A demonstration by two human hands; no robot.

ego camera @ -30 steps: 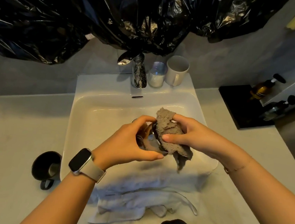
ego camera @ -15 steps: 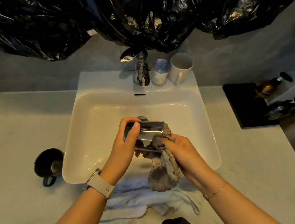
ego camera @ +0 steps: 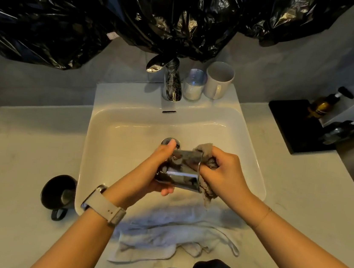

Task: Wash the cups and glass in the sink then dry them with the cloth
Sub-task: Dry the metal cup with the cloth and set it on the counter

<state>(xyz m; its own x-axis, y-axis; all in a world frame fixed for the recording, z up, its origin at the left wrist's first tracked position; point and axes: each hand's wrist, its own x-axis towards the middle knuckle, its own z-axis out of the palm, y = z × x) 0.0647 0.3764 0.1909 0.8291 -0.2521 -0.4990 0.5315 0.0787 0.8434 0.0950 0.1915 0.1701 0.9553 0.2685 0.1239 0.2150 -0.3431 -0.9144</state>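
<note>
Over the white sink (ego camera: 114, 130) my left hand (ego camera: 151, 173) holds a shiny metal cup (ego camera: 183, 172) on its side, mouth facing right. My right hand (ego camera: 226, 175) grips a grey cloth (ego camera: 208, 191) bunched at the cup's mouth, with a tail hanging below. A clear glass (ego camera: 193, 83) and a white mug (ego camera: 219, 80) stand on the sink's back ledge, right of the tap (ego camera: 172, 82). A black mug (ego camera: 58, 192) sits on the counter left of the sink.
A white towel (ego camera: 172, 238) lies crumpled on the counter at the sink's front edge. Black plastic sheeting (ego camera: 119, 11) hangs over the wall behind the tap. A black tray (ego camera: 295, 124) with two pump bottles stands at the right.
The cup has turned onto its side in my left hand. My right hand has pushed the cloth from the cup's outside to its mouth. The view shifted slightly.
</note>
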